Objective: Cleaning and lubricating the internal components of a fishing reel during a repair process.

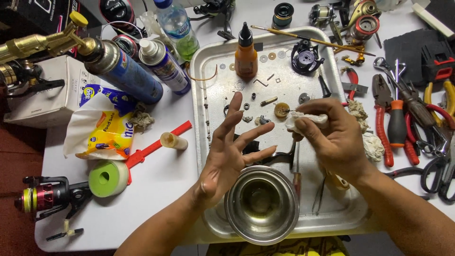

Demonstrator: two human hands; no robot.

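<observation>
**Small part wiped over the parts tray**

The left hand [226,156] hovered with fingers spread, empty, above the shallow metal tray [214,61], keeping clear. The right hand [334,137] was pinched on a crumpled white cloth [303,119], pressing it against a small round brass part [281,110], apparently to clean it.

A steel bowl [261,204] is set on the metal tray [208,61]; pliers [382,114] and spray cans [124,71] are laid on the tabletop [161,189].

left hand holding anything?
No: the left hand is open with fingers spread above the metal tray, empty, while the right hand pinches a white cloth wad.
</observation>
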